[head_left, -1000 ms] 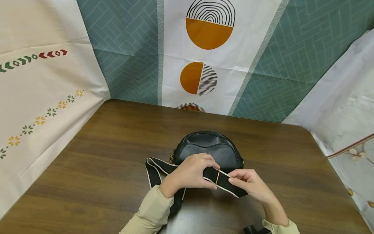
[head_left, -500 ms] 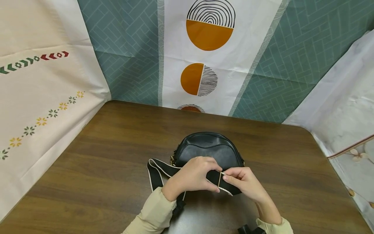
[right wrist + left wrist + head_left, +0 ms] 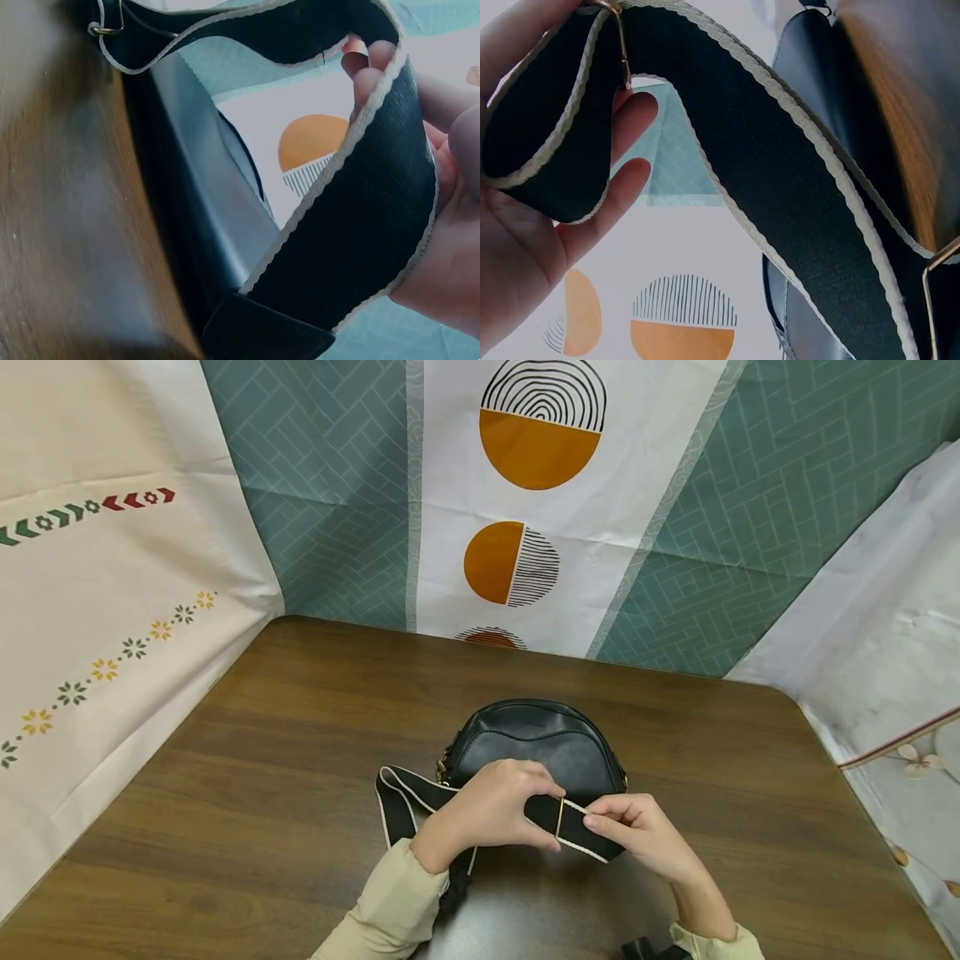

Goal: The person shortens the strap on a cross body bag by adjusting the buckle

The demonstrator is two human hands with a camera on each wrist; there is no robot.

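Note:
A black leather handbag [image 3: 534, 750] stands upright on the table, its curved top to the back. In front of it, a wide black strap with cream edges [image 3: 542, 811] stretches between both hands. My left hand [image 3: 487, 810] holds the strap at its thin gold slider [image 3: 559, 818], thumb at the lower edge and fingers at the upper. In the left wrist view the strap loops inside the palm, and a second gold ring [image 3: 928, 300] shows at the right. My right hand [image 3: 648, 839] pinches the strap just right of the slider. A leather end tab [image 3: 266, 330] shows in the right wrist view.
The brown wooden table [image 3: 300, 735] spreads around the bag. Patterned cloths hang behind it [image 3: 337, 510] and at both sides. A strap loop [image 3: 397, 797] lies left of the left hand. A black device [image 3: 652, 950] sits at the right wrist.
My right hand first slid left toward the slider, then drew back a little to the right, with the strap still pinched. The left hand shifted slightly right and back. The bag stayed in place.

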